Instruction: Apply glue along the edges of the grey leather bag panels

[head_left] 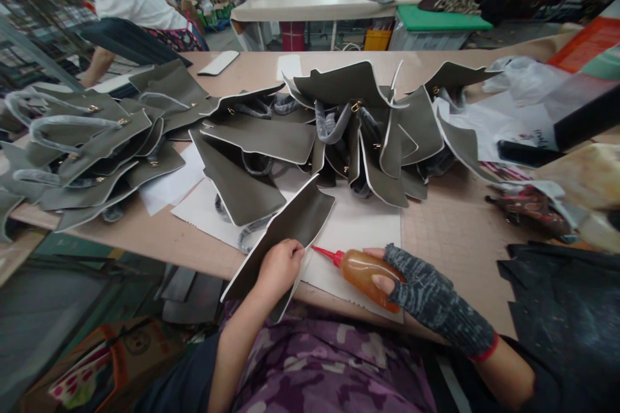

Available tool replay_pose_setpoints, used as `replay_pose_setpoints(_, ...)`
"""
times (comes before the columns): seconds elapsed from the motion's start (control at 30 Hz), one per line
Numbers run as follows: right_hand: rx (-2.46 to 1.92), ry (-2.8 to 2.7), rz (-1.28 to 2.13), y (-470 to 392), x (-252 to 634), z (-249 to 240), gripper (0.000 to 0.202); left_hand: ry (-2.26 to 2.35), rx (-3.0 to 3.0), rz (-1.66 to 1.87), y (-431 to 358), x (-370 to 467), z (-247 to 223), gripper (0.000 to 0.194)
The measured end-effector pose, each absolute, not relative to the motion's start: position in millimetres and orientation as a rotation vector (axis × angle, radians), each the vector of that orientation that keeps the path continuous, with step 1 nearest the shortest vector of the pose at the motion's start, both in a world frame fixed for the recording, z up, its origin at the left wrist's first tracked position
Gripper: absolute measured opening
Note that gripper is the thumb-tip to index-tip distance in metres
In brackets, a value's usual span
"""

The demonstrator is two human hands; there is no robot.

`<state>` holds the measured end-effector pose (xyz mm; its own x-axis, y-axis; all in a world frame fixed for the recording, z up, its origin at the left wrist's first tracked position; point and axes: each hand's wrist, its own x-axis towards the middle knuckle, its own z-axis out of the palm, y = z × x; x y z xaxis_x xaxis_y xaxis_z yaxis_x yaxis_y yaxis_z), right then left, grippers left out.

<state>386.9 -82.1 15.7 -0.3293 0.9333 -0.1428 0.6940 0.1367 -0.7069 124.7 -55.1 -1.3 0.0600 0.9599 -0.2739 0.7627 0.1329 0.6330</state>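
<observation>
My left hand (279, 266) is closed on a dark olive bag piece (289, 222) with white edges, which stands tilted near the front edge of the table. In my right hand (420, 284), covered by a grey fingerless knit glove, lies a squeeze bottle (364, 271) of amber liquid that looks like glue. Its red nozzle (327, 253) points left, with the tip at the white edge of the bag piece, close to my left fingers; whether it touches I cannot tell. Beneath both hands is a white sheet (382, 222).
Several olive bag pieces with plastic-wrapped handles stand behind (264, 139), and more are heaped at the left (104, 142). Black material (557, 303) and clear plastic (523, 80) lie at the right. A person in a white top (138, 3) bends over at the far left.
</observation>
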Motion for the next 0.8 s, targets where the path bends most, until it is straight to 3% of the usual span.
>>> replay_pose_setpoints(0.57,-1.492,-2.027,1.156,-89.6,380.2,19.7,0.043,1.738,1.676,0.370,-54.9,124.6,-2.8,0.017)
replay_pose_setpoints(0.67,-1.411,-1.844,1.372,-92.7,378.7,19.1,0.043,1.734,1.689,0.374,-54.4,124.5,-3.6,0.017)
replay_pose_setpoints(0.8,-1.269,-1.249,1.915,-93.8,388.0,22.2,0.042,1.717,1.731,0.377,-54.6,122.9,-4.3,0.028)
